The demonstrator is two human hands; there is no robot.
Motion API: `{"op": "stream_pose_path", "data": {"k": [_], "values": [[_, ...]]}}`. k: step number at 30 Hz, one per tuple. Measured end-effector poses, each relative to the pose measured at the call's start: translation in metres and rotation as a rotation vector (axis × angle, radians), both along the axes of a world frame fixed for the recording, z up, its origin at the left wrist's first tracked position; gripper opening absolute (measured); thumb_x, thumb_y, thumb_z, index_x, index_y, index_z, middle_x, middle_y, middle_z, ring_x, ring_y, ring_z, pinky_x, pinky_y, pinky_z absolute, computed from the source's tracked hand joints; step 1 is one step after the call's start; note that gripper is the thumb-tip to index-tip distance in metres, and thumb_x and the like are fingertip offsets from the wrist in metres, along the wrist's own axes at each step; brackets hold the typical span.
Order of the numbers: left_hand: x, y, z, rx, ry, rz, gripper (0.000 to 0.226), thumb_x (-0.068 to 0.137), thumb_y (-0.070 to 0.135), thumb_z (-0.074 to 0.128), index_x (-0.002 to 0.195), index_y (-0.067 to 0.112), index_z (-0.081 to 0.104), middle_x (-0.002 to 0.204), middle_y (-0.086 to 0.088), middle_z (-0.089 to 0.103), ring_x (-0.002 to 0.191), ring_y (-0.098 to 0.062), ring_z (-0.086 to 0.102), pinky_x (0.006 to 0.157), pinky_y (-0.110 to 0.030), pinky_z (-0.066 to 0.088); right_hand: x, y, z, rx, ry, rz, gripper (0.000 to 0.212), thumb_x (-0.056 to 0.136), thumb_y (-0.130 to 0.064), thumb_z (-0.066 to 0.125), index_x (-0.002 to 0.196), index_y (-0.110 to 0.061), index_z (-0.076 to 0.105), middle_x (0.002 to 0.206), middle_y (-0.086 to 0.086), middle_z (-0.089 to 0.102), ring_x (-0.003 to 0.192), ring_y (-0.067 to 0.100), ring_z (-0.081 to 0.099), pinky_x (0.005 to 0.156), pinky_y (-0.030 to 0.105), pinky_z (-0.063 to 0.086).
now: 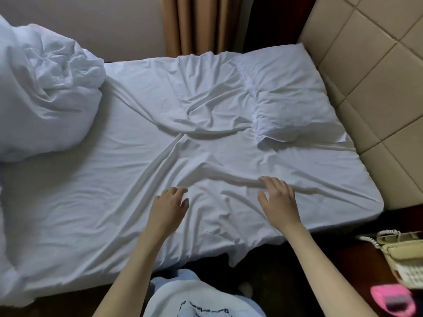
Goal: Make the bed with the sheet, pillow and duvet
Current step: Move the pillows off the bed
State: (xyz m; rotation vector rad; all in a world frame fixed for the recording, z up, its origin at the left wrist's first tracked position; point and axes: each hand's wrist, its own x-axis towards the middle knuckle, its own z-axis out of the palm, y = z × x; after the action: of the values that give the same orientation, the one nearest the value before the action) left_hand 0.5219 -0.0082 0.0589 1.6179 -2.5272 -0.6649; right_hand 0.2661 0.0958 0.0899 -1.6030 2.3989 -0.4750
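Both hands [223,202] flat on wrinkled sheet [114,191], padded headboard [377,76] right

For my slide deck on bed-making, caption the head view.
Left hand and right hand smoothing a wrinkled white sheet, white pillow and bunched white duvet beyond.

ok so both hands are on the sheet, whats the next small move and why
Probably sweep both hands outward to flatten the sheet. The left hand and right hand lie flat among ridges that fan toward the pillow, and the duvet is bunched aside, so smoothing likely comes first.
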Motion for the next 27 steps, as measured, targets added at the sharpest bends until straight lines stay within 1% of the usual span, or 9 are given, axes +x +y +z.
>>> {"op": "stream_pose_path", "data": {"k": [2,4,7,11,15,18,21,27], "values": [[-0.034,0.018,0.002,-0.008,-0.001,0.007,0.036,0.099,0.028,0.045,0.134,0.019,0.051,0.131,-0.001,0.055,0.119,-0.024,0.05,0.093,-0.035,0.035,-0.034,0.012,0.004,-0.008,-0.003,0.012,0.034,0.089,-0.017,0.053,0.122,-0.011,0.059,0.122,0.003,0.061,0.116,0.026,0.052,0.097,0.038,0.033],[-0.066,0.031,0.004,-0.002,-0.002,0.014,0.038,0.1,0.029,0.042,0.136,0.021,0.048,0.134,0.0,0.053,0.121,-0.022,0.048,0.094,-0.033,0.033,-0.065,0.023,0.006,-0.009,0.007,0.029,0.033,0.089,-0.01,0.057,0.122,-0.011,0.059,0.121,0.003,0.061,0.115,0.026,0.051,0.098,0.037,0.032],[-0.108,0.044,0.006,0.001,0.011,0.011,0.038,0.1,0.029,0.042,0.136,0.021,0.048,0.134,0.0,0.053,0.121,-0.022,0.048,0.096,-0.032,0.034,-0.104,0.032,0.008,-0.015,0.0,0.032,0.033,0.09,-0.011,0.057,0.123,-0.012,0.058,0.122,0.002,0.06,0.113,0.025,0.051,0.098,0.038,0.032],[-0.155,0.043,0.005,-0.015,0.024,0.017,0.037,0.1,0.028,0.044,0.134,0.019,0.051,0.13,-0.002,0.056,0.12,-0.024,0.049,0.097,-0.035,0.036,-0.152,0.028,0.003,-0.013,-0.005,0.053,0.033,0.091,-0.013,0.055,0.124,-0.013,0.057,0.126,0.001,0.058,0.116,0.024,0.049,0.098,0.036,0.031],[-0.195,0.027,-0.006,-0.018,0.033,0.045,0.035,0.098,0.026,0.046,0.132,0.017,0.053,0.124,-0.003,0.059,0.115,-0.025,0.052,0.095,-0.036,0.038,-0.198,0.011,-0.006,-0.01,-0.027,0.044,0.032,0.092,-0.014,0.053,0.124,-0.013,0.057,0.126,0.0,0.058,0.118,0.023,0.048,0.101,0.034,0.028],[-0.227,0.01,-0.022,0.007,0.065,0.078,0.035,0.097,0.023,0.049,0.131,0.015,0.055,0.121,-0.004,0.06,0.11,-0.028,0.055,0.091,-0.037,0.04,-0.235,-0.005,-0.014,-0.01,-0.007,0.048,0.032,0.092,-0.014,0.053,0.124,-0.013,0.056,0.126,0.0,0.058,0.119,0.022,0.047,0.101,0.032,0.026],[-0.264,-0.006,-0.032,0.058,0.076,0.082,0.034,0.096,0.022,0.05,0.129,0.014,0.056,0.117,-0.007,0.06,0.107,-0.028,0.055,0.087,-0.038,0.042,-0.273,-0.018,-0.017,0.012,-0.006,0.004,0.033,0.093,-0.015,0.052,0.126,-0.013,0.055,0.127,0.001,0.057,0.121,0.022,0.046,0.102,0.033,0.027],[-0.325,-0.038,-0.035,0.064,0.069,0.076,0.035,0.097,0.02,0.047,0.131,0.014,0.054,0.124,-0.006,0.058,0.112,-0.028,0.053,0.091,-0.037,0.038,-0.328,-0.054,-0.02,0.06,-0.022,-0.007,0.034,0.094,-0.016,0.05,0.127,-0.012,0.054,0.127,0.004,0.057,0.119,0.025,0.046,0.101,0.035,0.028]]}}
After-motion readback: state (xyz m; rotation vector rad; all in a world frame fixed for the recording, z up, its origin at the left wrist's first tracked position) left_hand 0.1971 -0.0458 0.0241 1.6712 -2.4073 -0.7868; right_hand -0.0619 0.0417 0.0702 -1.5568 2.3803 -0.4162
